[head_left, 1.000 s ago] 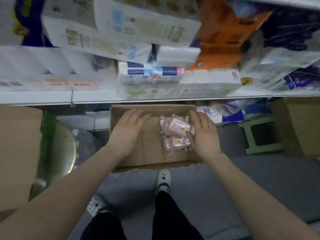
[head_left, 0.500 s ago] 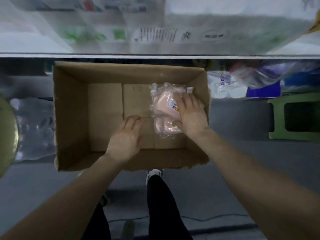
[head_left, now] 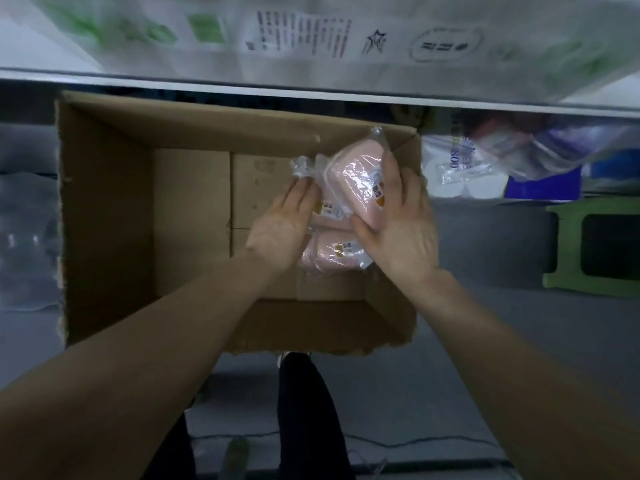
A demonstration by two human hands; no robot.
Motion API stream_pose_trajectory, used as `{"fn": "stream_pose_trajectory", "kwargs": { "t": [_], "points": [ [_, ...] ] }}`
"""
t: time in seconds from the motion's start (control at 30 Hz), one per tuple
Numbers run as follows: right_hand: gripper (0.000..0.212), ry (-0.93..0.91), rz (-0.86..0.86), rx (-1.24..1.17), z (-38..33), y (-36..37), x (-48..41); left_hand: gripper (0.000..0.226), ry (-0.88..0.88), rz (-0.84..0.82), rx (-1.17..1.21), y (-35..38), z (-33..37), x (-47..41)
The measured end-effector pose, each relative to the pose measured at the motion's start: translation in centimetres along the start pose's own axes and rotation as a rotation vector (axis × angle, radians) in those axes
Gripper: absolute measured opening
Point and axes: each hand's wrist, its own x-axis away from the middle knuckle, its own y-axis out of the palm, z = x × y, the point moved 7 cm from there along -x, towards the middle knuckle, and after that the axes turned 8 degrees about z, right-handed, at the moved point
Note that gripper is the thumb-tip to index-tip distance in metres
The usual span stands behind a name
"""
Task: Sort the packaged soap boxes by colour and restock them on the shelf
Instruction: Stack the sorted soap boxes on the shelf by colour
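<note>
An open cardboard box (head_left: 104, 216) stands on the floor under the shelf edge (head_left: 311, 90). Pink soap boxes in clear plastic wrap lie at its right side. My right hand (head_left: 403, 225) grips the top pink soap box (head_left: 353, 174), which is tilted and lifted off the ones below. My left hand (head_left: 282, 226) rests with its fingers against the wrap of another pink soap box (head_left: 329, 252) under it. The pack beneath the lifted one is partly hidden by both hands.
White packaged goods (head_left: 311, 36) fill the shelf above the box. A green plastic stool (head_left: 595, 251) stands on the grey floor at the right. Plastic-wrapped packs (head_left: 485, 164) lie under the shelf to the right, and my dark-trousered legs (head_left: 304, 417) are below.
The camera has dropped closer to the box. My right hand has lifted and tilted the top pink soap box; my left hand has moved right onto the packs.
</note>
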Motion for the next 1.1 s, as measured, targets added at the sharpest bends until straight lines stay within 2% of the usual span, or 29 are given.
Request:
{"fn": "stream_pose_trajectory", "kwargs": {
  "t": [0.17,0.3,0.53,0.73,0.87,0.97,1.1],
  "points": [
    [0.088,0.056,0.026,-0.031,0.6,0.6,-0.7,0.091,0.041,-0.089,-0.163,2.6,0.6,-3.7],
    [0.088,0.048,0.023,-0.052,0.5,0.8,-0.8,0.092,0.04,-0.064,-0.173,2.2,-0.1,-3.7],
    [0.088,0.072,-0.016,-0.082,-1.1,-1.3,-0.5,0.088,-0.184,-0.003,-0.112,-2.6,-4.8,2.7],
    [0.09,0.071,-0.055,-0.069,-5.0,-5.4,1.0,0.081,-0.198,0.006,-0.084,-8.7,-6.4,8.6],
    [0.089,0.022,-0.04,-0.054,-9.5,-9.5,2.2,0.074,-0.193,0.143,-0.023,-15.3,-7.0,12.2],
    [0.091,-0.004,-0.041,-0.052,-13.8,-12.7,3.0,0.076,-0.252,0.211,0.032,-20.8,-8.2,15.6],
    [0.089,-0.058,-0.014,-0.066,-20.3,-17.0,4.0,0.082,-0.25,0.398,0.101,-27.8,-10.6,20.0]
  ]
}}
